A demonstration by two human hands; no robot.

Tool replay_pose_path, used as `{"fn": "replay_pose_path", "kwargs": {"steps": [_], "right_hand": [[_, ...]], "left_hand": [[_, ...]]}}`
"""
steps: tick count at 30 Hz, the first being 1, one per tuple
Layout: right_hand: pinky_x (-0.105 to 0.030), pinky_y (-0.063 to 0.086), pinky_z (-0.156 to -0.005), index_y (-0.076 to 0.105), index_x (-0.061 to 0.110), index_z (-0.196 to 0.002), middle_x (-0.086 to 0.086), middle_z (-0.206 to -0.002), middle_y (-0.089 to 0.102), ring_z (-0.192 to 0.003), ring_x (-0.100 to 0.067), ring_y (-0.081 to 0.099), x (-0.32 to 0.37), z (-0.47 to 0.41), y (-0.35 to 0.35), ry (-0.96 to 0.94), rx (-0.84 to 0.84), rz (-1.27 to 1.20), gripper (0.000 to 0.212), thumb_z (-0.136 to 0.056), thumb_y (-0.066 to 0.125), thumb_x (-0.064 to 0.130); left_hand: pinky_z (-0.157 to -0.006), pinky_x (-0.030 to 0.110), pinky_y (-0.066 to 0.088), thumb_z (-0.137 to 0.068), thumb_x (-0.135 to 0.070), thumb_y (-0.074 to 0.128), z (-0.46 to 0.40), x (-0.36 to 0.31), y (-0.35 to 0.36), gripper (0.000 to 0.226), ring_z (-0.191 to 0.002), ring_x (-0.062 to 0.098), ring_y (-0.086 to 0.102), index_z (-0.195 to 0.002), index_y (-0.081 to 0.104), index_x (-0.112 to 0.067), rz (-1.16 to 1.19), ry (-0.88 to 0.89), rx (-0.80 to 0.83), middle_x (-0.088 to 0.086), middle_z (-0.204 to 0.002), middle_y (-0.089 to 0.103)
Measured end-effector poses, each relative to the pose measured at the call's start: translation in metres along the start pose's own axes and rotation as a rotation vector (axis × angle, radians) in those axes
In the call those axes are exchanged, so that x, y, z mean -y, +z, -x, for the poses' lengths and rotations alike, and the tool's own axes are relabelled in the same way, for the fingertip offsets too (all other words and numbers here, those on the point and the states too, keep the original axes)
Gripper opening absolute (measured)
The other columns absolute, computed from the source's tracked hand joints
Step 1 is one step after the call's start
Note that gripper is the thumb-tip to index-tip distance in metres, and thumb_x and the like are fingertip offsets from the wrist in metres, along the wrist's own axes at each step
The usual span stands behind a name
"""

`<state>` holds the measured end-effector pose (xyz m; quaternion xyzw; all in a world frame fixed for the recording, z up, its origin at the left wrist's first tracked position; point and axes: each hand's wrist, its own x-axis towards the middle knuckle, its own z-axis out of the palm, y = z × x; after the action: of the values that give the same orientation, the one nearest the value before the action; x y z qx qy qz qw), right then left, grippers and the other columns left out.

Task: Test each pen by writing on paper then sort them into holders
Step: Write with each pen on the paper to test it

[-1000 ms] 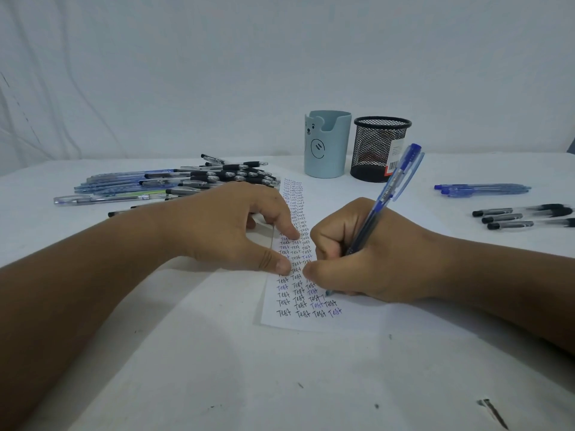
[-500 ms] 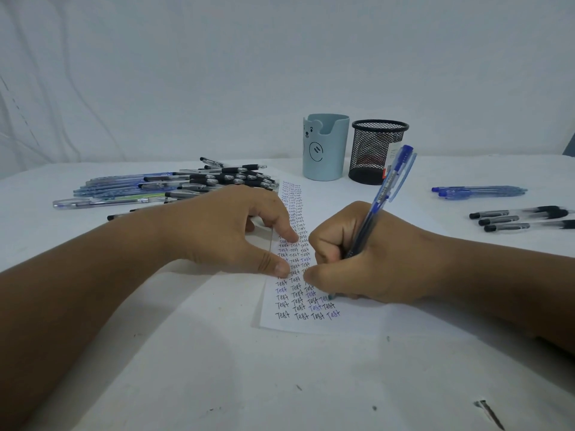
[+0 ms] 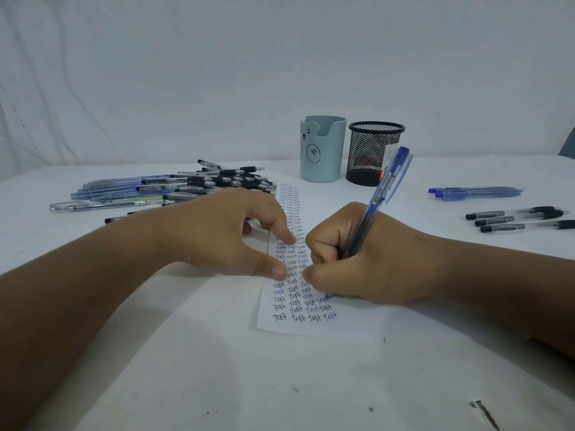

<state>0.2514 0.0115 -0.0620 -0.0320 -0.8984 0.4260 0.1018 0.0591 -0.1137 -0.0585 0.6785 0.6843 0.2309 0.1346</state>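
A: How is the pen held?

B: The right hand [image 3: 367, 262] has its fingers curled tight round the lower barrel of the blue pen [image 3: 384, 197], close above the tip, which meets the paper [image 3: 348, 321] beside the rows of "Test". The cap end leans up and away toward the holders.

A: And the other hand?

B: The left hand [image 3: 224, 231] grasps nothing; its thumb and forefinger tips press the sheet's left edge flat.

A: How would the pen handle?

B: I judge it light, stiff and smooth plastic, so low on the barrel is the place to take it. The thin paper would likely slide on the table [image 3: 217, 368] unless pinned.

A: Where does it go after?

B: Probably the light-blue bear holder [image 3: 322, 150] or the black mesh holder [image 3: 375, 154]; the untested pile [image 3: 174, 188] lies left, and the blue pens [image 3: 476, 192] and black pens [image 3: 519, 219] lie right.
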Motion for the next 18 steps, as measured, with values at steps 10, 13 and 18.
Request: {"fn": "replay_pose_path", "kwargs": {"steps": [10,13,18], "right_hand": [[-0.025,0.033,-0.046,0.049,0.016,-0.048,-0.020,-0.058,0.047,-0.048,-0.023,0.042,-0.009,-0.006,-0.003,0.017,-0.098,-0.292,0.050,-0.091,0.069,0.032],[-0.030,0.034,-0.049,0.053,0.013,-0.056,-0.018,-0.059,0.046,-0.056,-0.030,0.042,-0.011,-0.012,-0.010,-0.016,-0.138,-0.351,0.049,-0.092,0.068,0.042],[-0.025,0.036,-0.042,0.055,0.015,-0.112,-0.001,-0.045,0.047,-0.039,-0.022,0.043,-0.012,-0.014,-0.028,-0.007,-0.325,-0.288,0.052,-0.079,0.057,0.056]], "left_hand": [[-0.090,0.027,0.047,-0.058,-0.068,0.076,0.000,0.001,-0.001,0.042,-0.111,0.003,0.060,-0.095,0.071,-0.049,-0.011,-0.009,0.009,-0.020,-0.113,0.065],[-0.091,0.025,0.046,-0.057,-0.070,0.075,0.000,0.003,-0.001,0.051,-0.114,0.001,0.059,-0.102,0.071,-0.048,-0.024,-0.021,0.006,-0.022,-0.117,0.064],[-0.089,0.021,0.042,-0.057,-0.069,0.076,0.001,0.005,0.000,0.051,-0.115,0.000,0.058,-0.103,0.071,-0.049,-0.012,-0.019,-0.002,-0.023,-0.117,0.063]]}}
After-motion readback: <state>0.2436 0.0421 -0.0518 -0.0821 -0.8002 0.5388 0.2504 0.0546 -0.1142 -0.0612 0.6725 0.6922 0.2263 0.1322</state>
